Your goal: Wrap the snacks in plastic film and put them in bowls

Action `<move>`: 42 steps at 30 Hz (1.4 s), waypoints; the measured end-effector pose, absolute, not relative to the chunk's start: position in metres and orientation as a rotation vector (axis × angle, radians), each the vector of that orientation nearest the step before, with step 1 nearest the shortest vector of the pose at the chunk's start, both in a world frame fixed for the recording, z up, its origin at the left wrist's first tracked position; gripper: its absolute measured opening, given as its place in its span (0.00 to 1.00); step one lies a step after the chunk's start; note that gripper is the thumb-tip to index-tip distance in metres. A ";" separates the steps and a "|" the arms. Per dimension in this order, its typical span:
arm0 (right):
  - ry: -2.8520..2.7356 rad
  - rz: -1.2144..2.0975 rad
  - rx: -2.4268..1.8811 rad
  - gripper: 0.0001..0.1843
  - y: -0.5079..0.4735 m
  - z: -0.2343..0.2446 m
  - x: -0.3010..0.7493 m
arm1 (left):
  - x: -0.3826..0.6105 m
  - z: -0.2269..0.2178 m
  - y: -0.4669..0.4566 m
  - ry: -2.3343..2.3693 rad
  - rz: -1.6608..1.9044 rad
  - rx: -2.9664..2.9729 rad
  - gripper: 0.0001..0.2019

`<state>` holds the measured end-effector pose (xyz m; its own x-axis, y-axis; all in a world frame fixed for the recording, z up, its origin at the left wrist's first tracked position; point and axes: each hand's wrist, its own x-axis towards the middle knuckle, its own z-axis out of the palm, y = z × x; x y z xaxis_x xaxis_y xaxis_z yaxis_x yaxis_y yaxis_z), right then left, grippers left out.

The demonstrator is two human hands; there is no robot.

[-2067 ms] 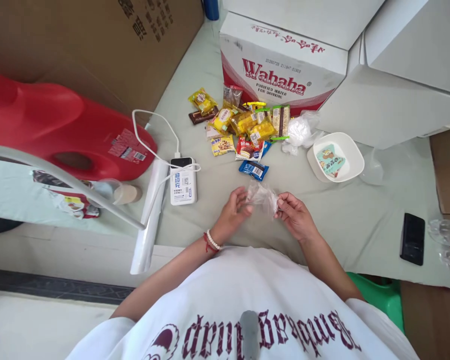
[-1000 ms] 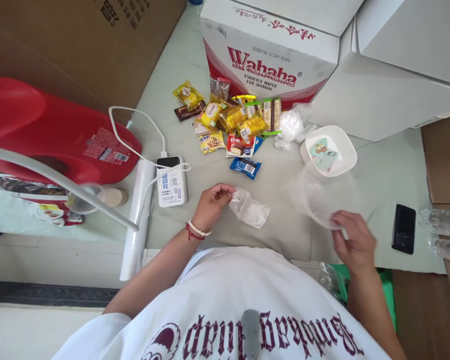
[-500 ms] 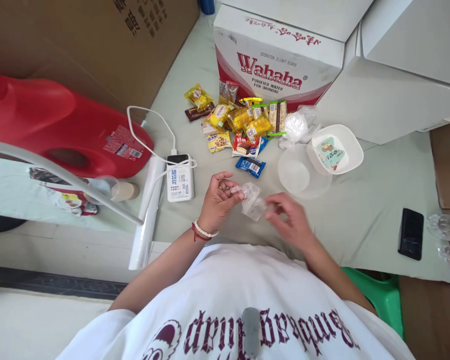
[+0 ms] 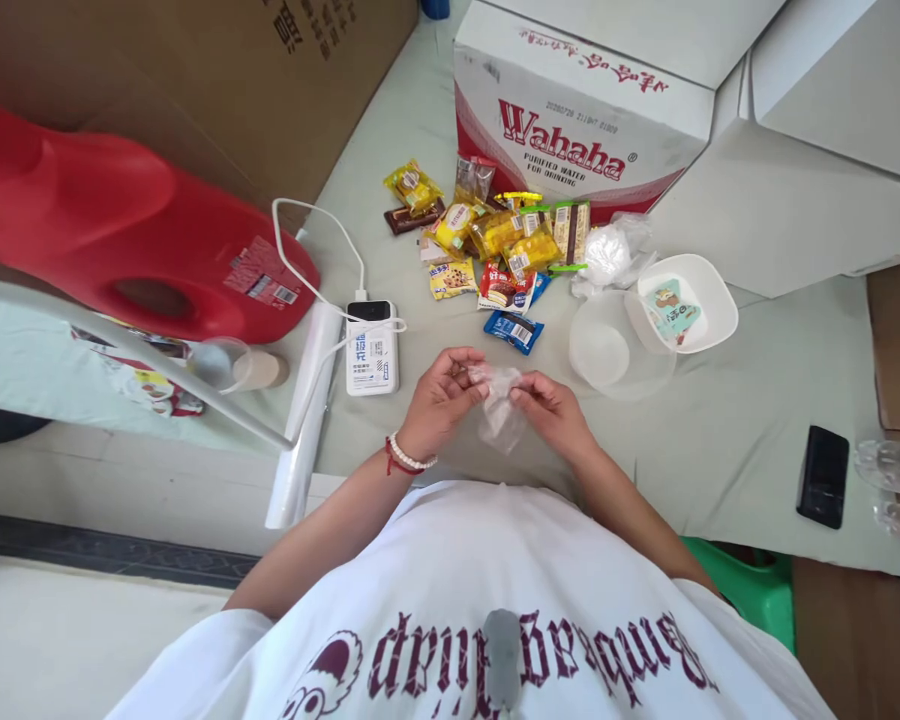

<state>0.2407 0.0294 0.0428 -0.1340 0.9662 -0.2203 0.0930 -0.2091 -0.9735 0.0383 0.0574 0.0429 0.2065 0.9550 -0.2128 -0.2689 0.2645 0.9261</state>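
A clear, crumpled plastic bag (image 4: 501, 420) hangs between my hands, close to my body. My left hand (image 4: 444, 402) pinches its left upper edge between thumb and fingers. On the other side, my right hand (image 4: 552, 408) pinches the right upper edge. Just beyond the bag lies a small blue snack packet (image 4: 514, 331). A heap of wrapped snacks, among them a red packet (image 4: 505, 288) and a yellow cookie packet (image 4: 452, 279), sits farther back. To the right of the heap is a bunched white plastic bag (image 4: 609, 255).
A translucent round lid (image 4: 598, 350) overlaps a white bowl (image 4: 709, 310) holding a teal packet. At left are a white power bank (image 4: 372, 365) with a cable, a plastic roll (image 4: 300, 430) and a red jug (image 4: 187, 250). A Wahaha carton (image 4: 577, 120) stands behind; a black phone (image 4: 823, 477) lies right.
My right hand has moved left and taken hold of the clear bag, which now hangs between both hands. The whole view has shifted slightly.
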 end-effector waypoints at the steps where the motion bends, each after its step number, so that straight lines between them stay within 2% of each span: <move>1: -1.247 1.441 -1.390 0.18 0.030 0.042 0.243 | 0.036 0.040 0.060 1.034 1.062 0.904 0.23; 4: -1.224 1.294 -1.536 0.19 0.028 0.041 0.250 | 0.028 0.034 0.065 1.272 1.136 0.990 0.20; 7: -1.480 0.854 -1.652 0.16 0.021 0.041 0.250 | 0.033 0.040 0.058 1.373 1.109 1.113 0.13; 10: -1.826 0.368 -1.670 0.14 0.014 0.040 0.243 | 0.053 0.049 0.050 1.216 0.896 1.084 0.17; 13: -1.983 0.201 -1.634 0.12 0.008 0.042 0.236 | 0.073 0.052 0.051 1.163 0.851 0.963 0.19; 15: -1.956 0.320 -1.576 0.11 0.007 0.046 0.236 | 0.079 0.051 0.054 1.144 0.871 0.916 0.18; 20: -1.431 1.025 -1.491 0.16 0.015 0.051 0.241 | 0.077 0.052 0.050 1.070 0.899 1.132 0.16; 23: -1.167 1.190 -1.451 0.17 0.023 0.050 0.245 | 0.071 0.052 0.045 1.069 0.953 1.156 0.16; 29: -0.802 1.240 -1.485 0.20 0.024 0.056 0.260 | 0.036 0.033 0.061 1.129 1.026 0.816 0.18; 35: -0.731 1.181 -1.519 0.19 0.018 0.061 0.263 | 0.029 0.039 0.058 1.418 1.140 1.012 0.16; 38: -0.764 1.131 -1.496 0.19 0.015 0.064 0.255 | 0.049 0.057 0.043 1.325 1.000 1.115 0.19; 42: -0.848 1.017 -1.470 0.19 0.004 0.071 0.237 | 0.087 0.063 0.035 1.191 0.753 0.796 0.21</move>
